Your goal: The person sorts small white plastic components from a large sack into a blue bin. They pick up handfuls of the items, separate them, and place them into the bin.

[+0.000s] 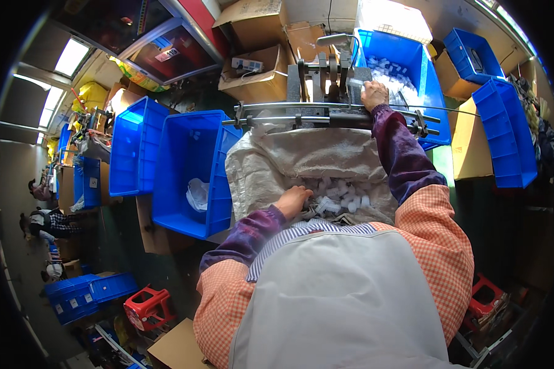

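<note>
My left hand (294,202) is low over an off-white woven sack (252,163), at the left side of a heap of small white plastic pieces (345,195). Its fingers are curled together, and what lies in them is too small to make out. Farther off to the right, my right hand (374,95) is closed at the right side of a dark metal bench machine (323,83). Its fingertips are pressed together against the machine, and the thing in them cannot be made out. Metal rods (289,120) run across the machine's front, above the sack.
A blue bin (428,92) of white pieces stands beyond my right hand. Another blue bin (194,147) with a plastic bag in it is left of the sack. Cardboard boxes (252,74) stand behind the machine. Red stools (149,307) are on the floor; people are at far left.
</note>
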Demonstrator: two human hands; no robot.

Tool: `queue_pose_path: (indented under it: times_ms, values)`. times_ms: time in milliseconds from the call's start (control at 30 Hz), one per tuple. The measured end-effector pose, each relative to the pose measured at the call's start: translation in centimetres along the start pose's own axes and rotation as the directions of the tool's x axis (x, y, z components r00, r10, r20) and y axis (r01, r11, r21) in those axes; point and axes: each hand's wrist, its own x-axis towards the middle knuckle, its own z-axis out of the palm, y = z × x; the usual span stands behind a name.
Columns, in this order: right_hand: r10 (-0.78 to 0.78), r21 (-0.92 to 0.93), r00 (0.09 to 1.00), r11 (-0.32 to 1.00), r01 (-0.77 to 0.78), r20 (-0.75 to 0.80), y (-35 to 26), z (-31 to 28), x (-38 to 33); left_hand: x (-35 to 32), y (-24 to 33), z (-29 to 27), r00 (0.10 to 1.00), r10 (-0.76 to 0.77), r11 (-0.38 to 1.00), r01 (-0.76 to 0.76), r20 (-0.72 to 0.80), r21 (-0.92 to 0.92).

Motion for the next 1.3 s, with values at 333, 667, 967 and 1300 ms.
queue_pose_path:
  times_ms: [333,667,967,1300]
  values:
    - [-0.011,-0.021,0.977,1.000,0.016,0.215,-1.0,-0.4,1.5,0.1,1.0,-0.6,0.995,-0.013,1.000,0.013,-0.098,0.001]
    - [-0.015,0.142,0.998,0.990,0.023,-0.056,0.0,0.6,1.1,0.1,1.1,-1.1,0.988,-0.040,0.999,0.038,-0.151,-0.013]
    - [-0.009,0.186,0.998,0.982,0.021,-0.069,-0.1,1.1,1.4,0.3,0.4,0.1,0.987,-0.006,1.000,0.001,-0.162,-0.030]
    - [-0.044,0.189,0.998,0.981,0.051,-0.039,-0.2,0.8,1.6,0.1,0.8,-0.4,0.990,-0.021,0.999,0.016,-0.137,-0.036]
